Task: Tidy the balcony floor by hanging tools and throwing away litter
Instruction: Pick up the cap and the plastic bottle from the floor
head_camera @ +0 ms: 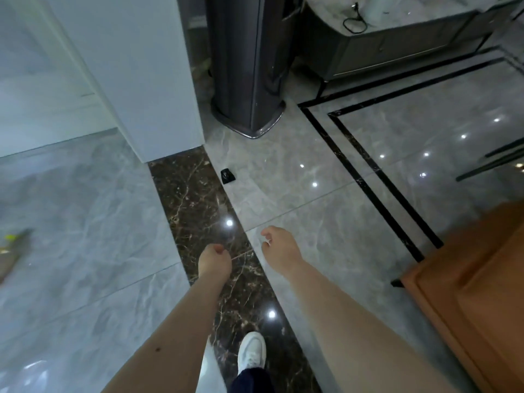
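Both my arms reach forward over a glossy grey tiled floor. My left hand [214, 258] hangs above the dark brown marble strip [187, 199], fingers curled in with nothing in them. My right hand [279, 246] is a little to its right over grey tile, fingers loosely bent and apart, holding nothing. A small black object [228, 175] lies on the floor ahead of both hands, near the strip's far end. At the far left edge a blurred thing with yellow on it [12, 245] lies on the floor; I cannot tell what it is.
A white wall corner [158, 80] stands ahead on the left. A dark grey tall appliance [249, 66] stands behind it, beside a grey cabinet [397, 49] with a black cable on top. An orange-brown piece of furniture [476, 285] fills the lower right. My white shoe [252, 351] is on the strip.
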The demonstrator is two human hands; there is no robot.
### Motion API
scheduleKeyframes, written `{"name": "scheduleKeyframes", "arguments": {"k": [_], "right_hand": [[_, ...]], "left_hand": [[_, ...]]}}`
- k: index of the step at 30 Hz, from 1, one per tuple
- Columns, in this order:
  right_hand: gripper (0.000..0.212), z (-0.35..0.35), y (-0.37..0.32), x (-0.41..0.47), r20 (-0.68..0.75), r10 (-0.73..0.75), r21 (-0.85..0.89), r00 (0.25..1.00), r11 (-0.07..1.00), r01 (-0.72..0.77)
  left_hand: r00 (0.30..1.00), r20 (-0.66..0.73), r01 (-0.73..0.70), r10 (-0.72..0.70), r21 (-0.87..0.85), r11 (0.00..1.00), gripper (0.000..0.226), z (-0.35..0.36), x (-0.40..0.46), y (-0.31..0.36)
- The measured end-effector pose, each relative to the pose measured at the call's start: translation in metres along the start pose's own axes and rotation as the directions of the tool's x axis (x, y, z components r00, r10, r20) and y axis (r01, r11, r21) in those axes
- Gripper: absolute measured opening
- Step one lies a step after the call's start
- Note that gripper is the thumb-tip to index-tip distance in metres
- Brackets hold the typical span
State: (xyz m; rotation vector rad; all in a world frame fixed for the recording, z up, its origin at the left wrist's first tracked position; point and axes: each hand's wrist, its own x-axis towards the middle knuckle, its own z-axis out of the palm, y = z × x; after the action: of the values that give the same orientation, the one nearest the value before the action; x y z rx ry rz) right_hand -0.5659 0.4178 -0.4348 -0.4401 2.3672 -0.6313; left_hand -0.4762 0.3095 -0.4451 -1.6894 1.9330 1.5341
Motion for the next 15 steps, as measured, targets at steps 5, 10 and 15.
{"name": "scheduleKeyframes", "arguments": {"k": [5,10,15], "right_hand": [[0.036,-0.023,-0.029,0.066,0.039,-0.033,-0.041,0.999,0.999,0.035],[0.035,-0.039,-0.051,0.129,0.074,-0.034,-0.080,0.997,0.996,0.040],[0.035,-0.043,-0.070,0.192,0.116,-0.025,-0.056,0.993,0.998,0.032]], "left_hand": [[0.998,-0.023,0.056,-0.057,-0.040,0.998,0.035,-0.005,0.047,0.045],[0.996,-0.049,0.071,-0.074,-0.063,0.995,0.037,-0.010,0.093,0.085],[0.998,-0.040,0.054,-0.056,-0.052,0.997,0.038,-0.011,0.148,0.120]]}}
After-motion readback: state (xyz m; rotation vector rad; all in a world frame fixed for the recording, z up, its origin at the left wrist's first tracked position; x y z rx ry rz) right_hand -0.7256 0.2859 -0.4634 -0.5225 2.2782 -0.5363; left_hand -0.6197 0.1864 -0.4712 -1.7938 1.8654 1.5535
